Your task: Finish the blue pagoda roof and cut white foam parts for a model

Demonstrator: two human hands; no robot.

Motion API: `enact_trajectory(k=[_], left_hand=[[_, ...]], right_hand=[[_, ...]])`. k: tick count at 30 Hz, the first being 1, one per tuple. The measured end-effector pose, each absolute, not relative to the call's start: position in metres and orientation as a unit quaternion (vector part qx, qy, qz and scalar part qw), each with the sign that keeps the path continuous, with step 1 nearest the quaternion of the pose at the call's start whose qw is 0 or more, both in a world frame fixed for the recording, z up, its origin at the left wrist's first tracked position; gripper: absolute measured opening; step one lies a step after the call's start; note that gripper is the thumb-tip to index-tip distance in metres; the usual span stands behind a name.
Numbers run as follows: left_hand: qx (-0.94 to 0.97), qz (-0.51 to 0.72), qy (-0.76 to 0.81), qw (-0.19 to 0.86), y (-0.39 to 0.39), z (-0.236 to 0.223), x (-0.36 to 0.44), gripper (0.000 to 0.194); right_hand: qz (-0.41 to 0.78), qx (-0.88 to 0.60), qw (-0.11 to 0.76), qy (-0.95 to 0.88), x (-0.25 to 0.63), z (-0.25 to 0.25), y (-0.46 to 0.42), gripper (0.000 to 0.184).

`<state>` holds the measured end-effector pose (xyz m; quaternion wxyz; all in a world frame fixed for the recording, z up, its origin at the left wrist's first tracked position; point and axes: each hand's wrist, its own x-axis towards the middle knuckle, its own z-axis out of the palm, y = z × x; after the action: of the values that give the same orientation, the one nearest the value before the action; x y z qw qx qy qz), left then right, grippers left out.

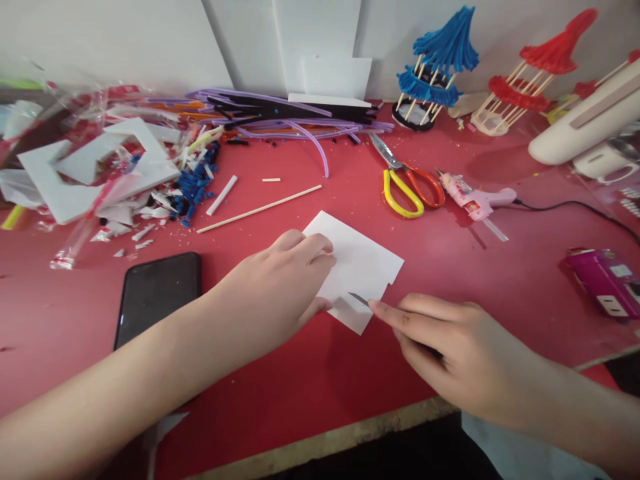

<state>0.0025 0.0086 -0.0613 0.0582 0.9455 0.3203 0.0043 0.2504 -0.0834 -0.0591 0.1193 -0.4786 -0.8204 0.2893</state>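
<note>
A white piece of foam board (357,257) with a small notch in its right edge lies in front of me, over the red tabletop. My left hand (295,277) covers its left side; the fingers are bent on top and the thumb is at the lower edge, gripping it. My right hand (445,340) is closed around a craft knife (359,299), with the index finger stretched along it. Only the dark pointed blade shows, just over the lower part of the board; the handle is hidden in my palm. Whether the blade touches the board I cannot tell.
Scissors (404,183) and a pink glue gun (475,198) lie beyond my right hand. A wooden stick (260,209) and a phone (160,287) are to the left. Scraps (190,187), pipe cleaners (300,127) and a blue-roofed model (433,73) line the back.
</note>
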Motion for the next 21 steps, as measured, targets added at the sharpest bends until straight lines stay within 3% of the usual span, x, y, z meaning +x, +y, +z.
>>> enact_trajectory(k=[8, 21], left_hand=[[0.946, 0.028, 0.311, 0.083, 0.0077, -0.0637, 0.0010, 0.040], [0.949, 0.025, 0.301, 0.093, 0.0091, -0.0645, 0.0016, 0.039]], right_hand=[[0.285, -0.478, 0.060, -0.829, 0.2474, -0.0543, -0.0764, 0.049], [0.278, -0.477, 0.047, -0.832, 0.2464, -0.0537, -0.0785, 0.049]])
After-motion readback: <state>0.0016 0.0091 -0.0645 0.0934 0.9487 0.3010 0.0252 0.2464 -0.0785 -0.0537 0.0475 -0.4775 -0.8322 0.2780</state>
